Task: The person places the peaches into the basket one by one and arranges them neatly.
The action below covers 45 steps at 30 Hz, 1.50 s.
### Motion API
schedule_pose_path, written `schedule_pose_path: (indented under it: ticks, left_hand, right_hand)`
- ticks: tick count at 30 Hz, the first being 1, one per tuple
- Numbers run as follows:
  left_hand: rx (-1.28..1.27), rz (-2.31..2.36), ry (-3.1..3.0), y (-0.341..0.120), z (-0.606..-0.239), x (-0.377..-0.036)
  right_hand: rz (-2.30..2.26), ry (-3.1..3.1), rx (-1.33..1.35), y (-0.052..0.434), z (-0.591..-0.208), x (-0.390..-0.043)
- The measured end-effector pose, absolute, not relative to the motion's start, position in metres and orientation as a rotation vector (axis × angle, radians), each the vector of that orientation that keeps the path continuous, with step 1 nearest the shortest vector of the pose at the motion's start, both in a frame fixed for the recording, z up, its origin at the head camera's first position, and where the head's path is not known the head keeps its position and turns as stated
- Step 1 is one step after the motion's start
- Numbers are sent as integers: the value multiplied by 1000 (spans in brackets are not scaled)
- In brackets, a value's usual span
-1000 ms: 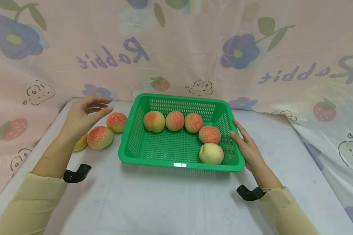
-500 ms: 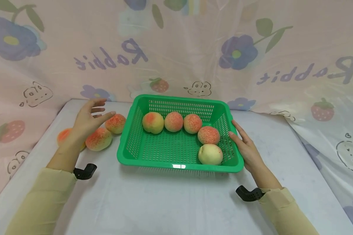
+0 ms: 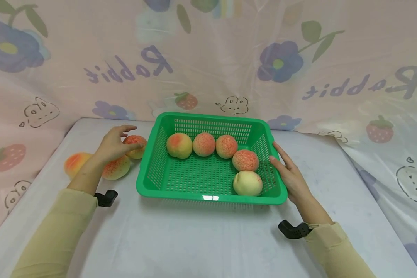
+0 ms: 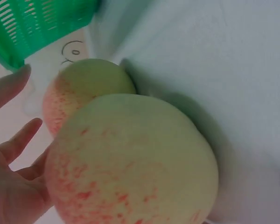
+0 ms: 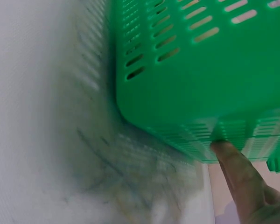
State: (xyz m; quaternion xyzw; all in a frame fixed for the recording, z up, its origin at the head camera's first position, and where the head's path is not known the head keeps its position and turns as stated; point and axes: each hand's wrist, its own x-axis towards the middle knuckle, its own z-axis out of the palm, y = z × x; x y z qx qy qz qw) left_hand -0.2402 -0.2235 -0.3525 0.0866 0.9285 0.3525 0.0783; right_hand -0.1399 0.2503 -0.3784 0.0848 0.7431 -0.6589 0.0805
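Note:
A green slotted basket point(image 3: 208, 199) sits mid-table and holds several peaches: three along the back wall point(image 3: 204, 144), one red point(image 3: 245, 160) and one pale point(image 3: 248, 183) by the right wall. My left hand point(image 3: 125, 139) reaches over two peaches left of the basket, its spread fingers on the far peach point(image 3: 138, 151) and its wrist above the near one point(image 3: 119, 169). In the left wrist view the near peach point(image 4: 130, 158) fills the frame, with the far peach point(image 4: 88, 88) behind and straight fingers point(image 4: 9, 88) beside them. My right hand point(image 3: 286, 172) lies flat against the basket's right wall point(image 5: 200, 70).
A third loose peach point(image 3: 74, 163) lies further left near the table's edge. A pink printed curtain point(image 3: 208, 58) hangs close behind and wraps both sides. White tabletop point(image 3: 194, 239) stretches in front of the basket.
My left hand has come down and to the right, from above the table onto the peaches beside the basket, uncovering the leftmost peach. The right hand has stayed on the basket.

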Motion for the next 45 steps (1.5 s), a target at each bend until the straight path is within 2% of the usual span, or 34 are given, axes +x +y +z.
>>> schedule_pose_path:
  ticks: [26,39,45]
  left_hand:
    - [35,1051,2585,-230,-361,-254]
    - [-149,1292,2600,-232,-346,-245]
    - [-124,1339,2636,-233,-335,-242]
  right_hand:
    - [-1977,2220,251,247,-377,-137]
    - [-1953,2238,252,250,-376,-139]
    - [-1957,2234,259,249,-375,-139]
